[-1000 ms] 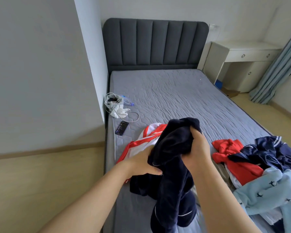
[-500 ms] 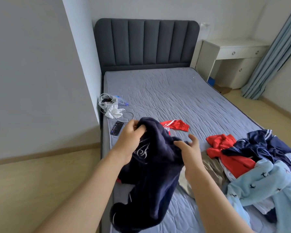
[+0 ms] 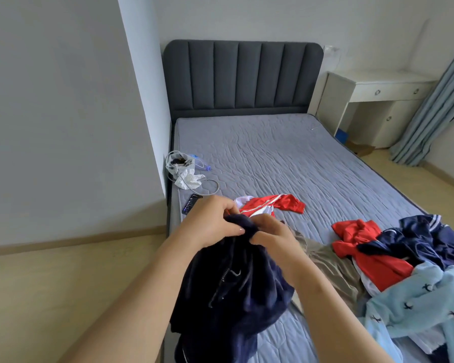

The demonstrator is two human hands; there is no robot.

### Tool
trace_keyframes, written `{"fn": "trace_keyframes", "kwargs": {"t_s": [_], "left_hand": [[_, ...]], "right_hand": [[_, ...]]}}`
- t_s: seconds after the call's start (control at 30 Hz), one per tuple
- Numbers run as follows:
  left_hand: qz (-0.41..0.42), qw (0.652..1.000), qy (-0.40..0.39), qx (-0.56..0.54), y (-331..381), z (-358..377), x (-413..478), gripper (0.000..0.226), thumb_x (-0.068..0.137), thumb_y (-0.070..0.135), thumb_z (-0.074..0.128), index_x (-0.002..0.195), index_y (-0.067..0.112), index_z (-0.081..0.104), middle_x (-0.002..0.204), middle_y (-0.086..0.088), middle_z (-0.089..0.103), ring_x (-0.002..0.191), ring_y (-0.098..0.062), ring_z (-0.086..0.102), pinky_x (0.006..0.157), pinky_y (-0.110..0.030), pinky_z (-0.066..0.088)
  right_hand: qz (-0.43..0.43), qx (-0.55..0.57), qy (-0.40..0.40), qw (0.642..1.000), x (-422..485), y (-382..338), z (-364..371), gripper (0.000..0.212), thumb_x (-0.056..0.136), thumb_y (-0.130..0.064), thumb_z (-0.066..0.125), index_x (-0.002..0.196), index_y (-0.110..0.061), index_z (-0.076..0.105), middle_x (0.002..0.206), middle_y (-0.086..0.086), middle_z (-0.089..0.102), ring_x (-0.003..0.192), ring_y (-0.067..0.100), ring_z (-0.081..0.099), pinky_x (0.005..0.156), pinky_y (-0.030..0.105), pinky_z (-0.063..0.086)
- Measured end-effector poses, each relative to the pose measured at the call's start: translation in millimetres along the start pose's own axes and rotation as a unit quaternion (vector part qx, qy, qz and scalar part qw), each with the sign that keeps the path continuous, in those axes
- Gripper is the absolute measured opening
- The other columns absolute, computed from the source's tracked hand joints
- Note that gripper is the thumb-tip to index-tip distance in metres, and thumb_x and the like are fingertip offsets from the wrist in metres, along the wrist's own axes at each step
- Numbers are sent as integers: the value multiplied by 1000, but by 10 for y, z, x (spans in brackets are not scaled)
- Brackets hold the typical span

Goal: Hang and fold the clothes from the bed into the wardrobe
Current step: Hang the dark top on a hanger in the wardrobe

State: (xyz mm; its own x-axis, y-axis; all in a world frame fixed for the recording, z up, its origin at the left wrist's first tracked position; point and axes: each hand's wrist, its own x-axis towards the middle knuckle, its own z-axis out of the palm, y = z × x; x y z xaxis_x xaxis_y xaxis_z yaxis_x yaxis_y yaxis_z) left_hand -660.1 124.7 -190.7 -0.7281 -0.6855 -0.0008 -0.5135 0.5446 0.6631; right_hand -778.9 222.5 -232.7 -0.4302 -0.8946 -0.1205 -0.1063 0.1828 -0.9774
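Note:
A dark navy fleece garment point(image 3: 228, 289) hangs bunched over the near left edge of the bed point(image 3: 286, 158). My left hand point(image 3: 210, 221) and my right hand point(image 3: 270, 234) both grip its top edge, close together. Behind my hands a red and white garment point(image 3: 278, 203) lies flat on the mattress. At the right lies a pile: a red top point(image 3: 372, 255), a navy jacket point(image 3: 425, 239) and a light blue patterned garment point(image 3: 417, 299). A beige garment point(image 3: 333, 268) lies beside my right forearm. No wardrobe is in view.
A phone point(image 3: 192, 203), a cable and a white bag point(image 3: 181, 169) lie at the bed's left edge by the wall. A white desk point(image 3: 378, 100) and a blue curtain point(image 3: 435, 106) stand at the far right. Wooden floor runs along both sides.
My hands have come together at the top of the navy garment, which now hangs lower and more bunched. The view has swung left, so the bed sits further right in the frame.

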Motion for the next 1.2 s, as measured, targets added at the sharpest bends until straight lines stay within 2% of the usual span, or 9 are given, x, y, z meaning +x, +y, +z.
{"fn": "trace_keyframes", "kwargs": {"t_s": [0.13,0.47,0.6,0.7,0.8,0.9,1.0,1.07,1.2], "left_hand": [[3,1000,-11,5,-18,72,-62,14,73,16,74,83,24,68,77,9,62,71,-5,54,55,-7,36],[-135,979,122,92,-521,391,43,20,83,10,44,84,26,56,93,3,62,82,-23,53,65,-28,41],[-189,981,44,26,-785,359,116,18,87,21,51,70,24,56,79,-1,61,80,-27,57,69,-30,43],[-217,958,24,-189,-800,317,123,21,89,15,57,71,19,65,75,-3,64,76,-22,57,72,-29,44],[-240,890,54,-383,-710,314,135,28,89,-2,51,75,17,67,76,-6,67,76,-22,60,76,-31,49],[-220,891,44,-396,-661,352,141,28,86,-10,48,74,11,63,73,-10,61,73,-23,55,69,-29,45],[-192,908,24,-372,-642,398,127,30,84,-13,52,71,13,59,67,-7,57,66,-19,53,61,-24,44],[-169,916,-3,-363,-613,403,112,31,80,-16,56,68,12,57,62,-5,56,61,-15,52,53,-18,45],[-179,905,-141,-359,-620,310,94,15,53,2,62,62,11,55,53,0,52,52,-12,49,48,-16,40]], "right_hand": [[9,-81,12,997,-25,89,115,27,81,2,59,71,-23,53,62,-8,52,52,-1,47,48,8,34],[-45,-152,249,955,-115,-10,72,32,74,-6,60,66,-36,51,67,-10,58,68,5,53,60,17,37],[-13,-124,274,954,-95,102,-67,19,75,-12,66,71,-27,56,67,-8,59,67,10,54,61,21,39],[59,-173,184,966,-64,290,-133,12,75,-25,71,72,-17,62,62,-6,57,67,16,55,67,29,42],[202,-10,55,978,-93,423,-126,25,86,-33,61,82,-10,68,64,0,56,57,10,52,55,20,40],[311,-56,60,947,-102,755,-75,35,92,-38,46,88,-9,66,77,9,59,66,17,53,60,25,37],[362,-220,55,904,-183,1102,-21,47,87,-30,54,123,0,52,111,15,60,92,22,54,75,30,41],[384,-261,13,885,-251,1115,-12,48,89,-25,54,129,0,47,126,16,56,108,26,56,81,28,41],[385,-373,-87,840,-296,1167,-79,38,98,-14,40,133,-2,47,138,14,49,129,25,46,98,27,39]]}}
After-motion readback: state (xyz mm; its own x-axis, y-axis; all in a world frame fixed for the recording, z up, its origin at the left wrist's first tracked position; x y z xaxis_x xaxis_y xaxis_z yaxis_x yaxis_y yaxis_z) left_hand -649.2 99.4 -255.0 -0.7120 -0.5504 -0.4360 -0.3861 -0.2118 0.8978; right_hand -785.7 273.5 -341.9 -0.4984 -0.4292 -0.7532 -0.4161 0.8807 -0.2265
